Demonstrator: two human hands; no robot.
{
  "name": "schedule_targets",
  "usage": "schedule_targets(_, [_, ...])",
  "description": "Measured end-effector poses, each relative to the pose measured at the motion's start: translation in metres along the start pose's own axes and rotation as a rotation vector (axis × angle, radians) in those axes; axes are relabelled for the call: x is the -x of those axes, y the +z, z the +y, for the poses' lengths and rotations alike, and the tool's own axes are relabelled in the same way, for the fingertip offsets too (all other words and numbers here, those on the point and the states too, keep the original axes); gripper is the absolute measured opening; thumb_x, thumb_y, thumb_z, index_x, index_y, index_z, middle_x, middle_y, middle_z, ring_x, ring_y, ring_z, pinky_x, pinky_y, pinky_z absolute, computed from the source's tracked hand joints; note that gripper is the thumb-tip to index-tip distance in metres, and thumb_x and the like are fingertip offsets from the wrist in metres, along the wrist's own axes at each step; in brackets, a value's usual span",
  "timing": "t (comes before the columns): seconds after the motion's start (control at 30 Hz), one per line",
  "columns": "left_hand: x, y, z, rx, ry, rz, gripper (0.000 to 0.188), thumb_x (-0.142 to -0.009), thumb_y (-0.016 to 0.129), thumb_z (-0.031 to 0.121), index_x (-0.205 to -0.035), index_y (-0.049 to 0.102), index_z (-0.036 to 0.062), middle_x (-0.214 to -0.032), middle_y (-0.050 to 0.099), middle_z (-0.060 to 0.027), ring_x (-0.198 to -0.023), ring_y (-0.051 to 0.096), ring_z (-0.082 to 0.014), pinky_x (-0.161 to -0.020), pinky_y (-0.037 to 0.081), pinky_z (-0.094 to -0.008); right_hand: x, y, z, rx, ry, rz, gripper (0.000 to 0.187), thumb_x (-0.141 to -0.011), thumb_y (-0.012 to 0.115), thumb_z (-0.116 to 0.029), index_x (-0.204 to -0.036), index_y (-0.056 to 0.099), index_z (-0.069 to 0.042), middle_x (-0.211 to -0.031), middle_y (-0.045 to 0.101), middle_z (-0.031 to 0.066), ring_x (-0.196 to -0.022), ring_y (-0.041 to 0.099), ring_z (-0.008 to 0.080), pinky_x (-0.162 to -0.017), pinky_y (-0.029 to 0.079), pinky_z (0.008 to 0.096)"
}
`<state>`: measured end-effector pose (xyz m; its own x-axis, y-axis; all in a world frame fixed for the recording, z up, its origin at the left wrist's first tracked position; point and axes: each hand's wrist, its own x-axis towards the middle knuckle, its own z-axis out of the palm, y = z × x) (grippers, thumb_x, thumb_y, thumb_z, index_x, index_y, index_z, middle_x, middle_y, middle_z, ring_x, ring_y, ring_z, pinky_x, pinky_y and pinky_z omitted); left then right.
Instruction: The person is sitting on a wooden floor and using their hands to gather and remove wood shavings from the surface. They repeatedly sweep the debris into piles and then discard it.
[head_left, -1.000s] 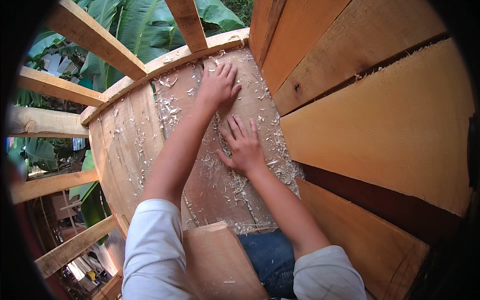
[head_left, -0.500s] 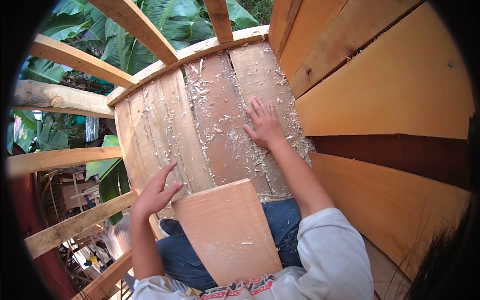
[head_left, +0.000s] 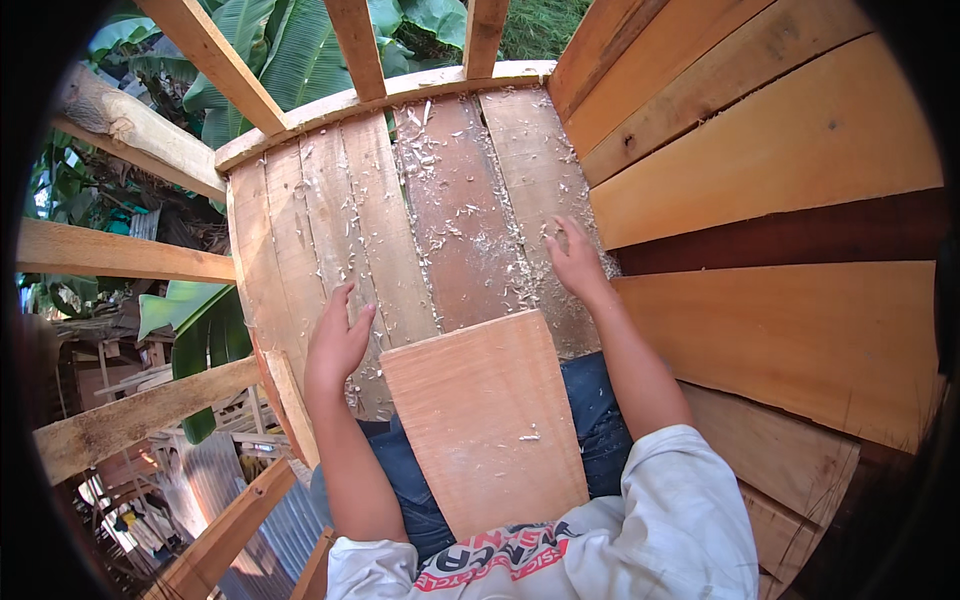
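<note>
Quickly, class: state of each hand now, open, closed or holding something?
Left hand: open, holding nothing, left of the board.
Right hand: open, slightly curled, nothing visible in it.

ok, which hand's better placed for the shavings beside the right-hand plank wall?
Right, likely: the right hand is close to those shavings and the plank wall. The left hand is farther off, left of the loose board. Both hands look empty.

Red and black lettering marks the pale shirt.
</note>
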<state>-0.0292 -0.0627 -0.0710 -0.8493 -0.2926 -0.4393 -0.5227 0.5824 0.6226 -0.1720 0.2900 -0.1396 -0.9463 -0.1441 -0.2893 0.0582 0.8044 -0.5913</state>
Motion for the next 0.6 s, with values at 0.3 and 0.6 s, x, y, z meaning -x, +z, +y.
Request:
schedule_targets(0.3, [-0.006, 0.001, -0.003, 0.068, 0.01, -0.068, 0.053, -0.099, 0.057, 0.032, -0.144, 0.045, 0.0066, -0.133, 0.056, -0.0292, -0.127, 0.054, -0.0384, -0.103, 0.044, -0.0438, 0.022, 0.034, -0.003, 0.086, 0.262, -0.125, 0.068, -0.094, 0.057, -0.032, -0.148, 0.034, 0.001, -0.153, 0.033, 0.028, -0.142, 0.031, 0.0449, -0.118, 0.027, 0.0487])
schedule_targets(0.6, [-0.005, -0.002, -0.006, 0.084, 0.034, -0.053, 0.053, -0.098, 0.057, 0.033, -0.143, 0.046, 0.0075, -0.131, 0.057, -0.0297, -0.124, 0.056, -0.0409, -0.102, 0.044, -0.0439, 0.017, 0.007, 0.018, 0.329, 0.501, 0.144, 0.07, -0.087, 0.063, -0.024, -0.141, 0.034, 0.009, -0.14, 0.043, 0.0287, -0.131, 0.045, 0.0426, -0.108, 0.041, 0.0492])
